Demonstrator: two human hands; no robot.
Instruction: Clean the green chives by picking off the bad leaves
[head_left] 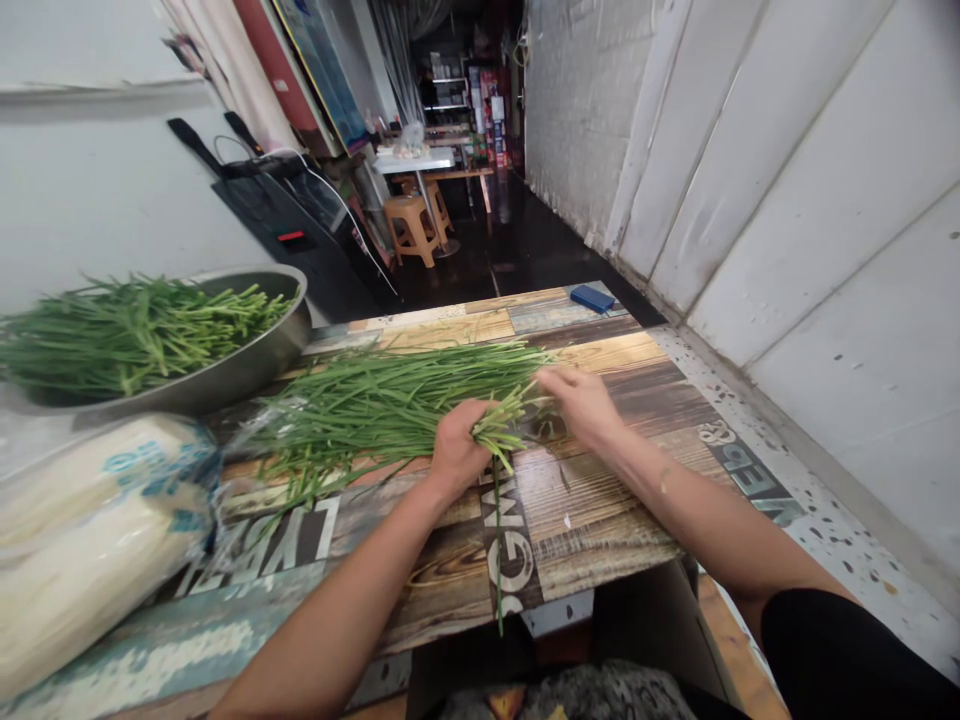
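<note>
My left hand (459,440) is wrapped round a bunch of garlic chives (501,420), its pale stem ends pointing right. One long green blade hangs from the bunch over the table's front edge. At the tips of the stems, my right hand (581,400) has its fingers pinched together; what they hold is too small to make out. Behind both hands lies a larger pile of garlic chives (375,395), spread across the wood-patterned table (600,500), with clear plastic at its left end. Small scraps lie on the tabletop below my right hand.
A wide metal bowl (289,330) heaped with chives stands at the left. In front of it are plastic-wrapped white packages (90,560) with blue print. A small blue box (592,298) lies at the far edge. Beyond are stools (411,228) and a white table (416,160).
</note>
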